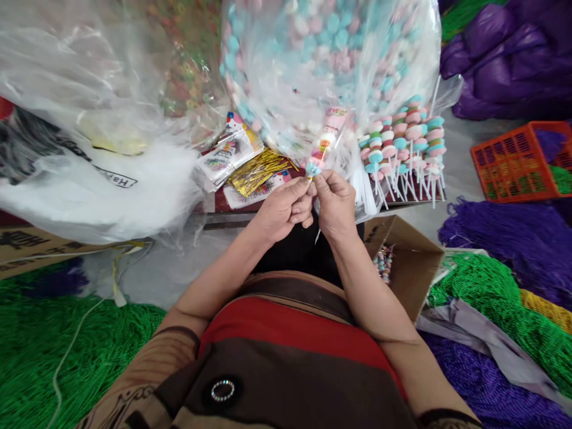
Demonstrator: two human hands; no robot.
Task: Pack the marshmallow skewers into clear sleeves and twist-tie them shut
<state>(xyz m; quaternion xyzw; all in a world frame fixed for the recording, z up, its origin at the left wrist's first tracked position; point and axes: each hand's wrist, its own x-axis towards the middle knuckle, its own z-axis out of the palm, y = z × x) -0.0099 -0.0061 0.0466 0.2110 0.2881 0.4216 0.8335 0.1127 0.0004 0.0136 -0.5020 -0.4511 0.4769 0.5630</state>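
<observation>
A wrapped marshmallow lollipop (325,143) stands tilted between my hands, its clear printed bag around pink, white and blue pieces. My left hand (290,205) pinches the bag's gathered neck just under the candy. Close against it, my right hand (334,201) grips the same spot from the other side, fingers curled. The white stick pokes out below. Left of my hands lie a bundle of gold twist ties (259,171) and a stack of printed clear bags (230,152). To the right, several unwrapped marshmallow skewers (411,140) lie piled on white sticks.
A big clear bag of pink, blue and white marshmallows (330,65) fills the back. At left sits a white plastic bag (107,196). A cardboard box (409,253) stands below right, an orange crate (522,161) farther right. Green cords (111,345) cover the floor.
</observation>
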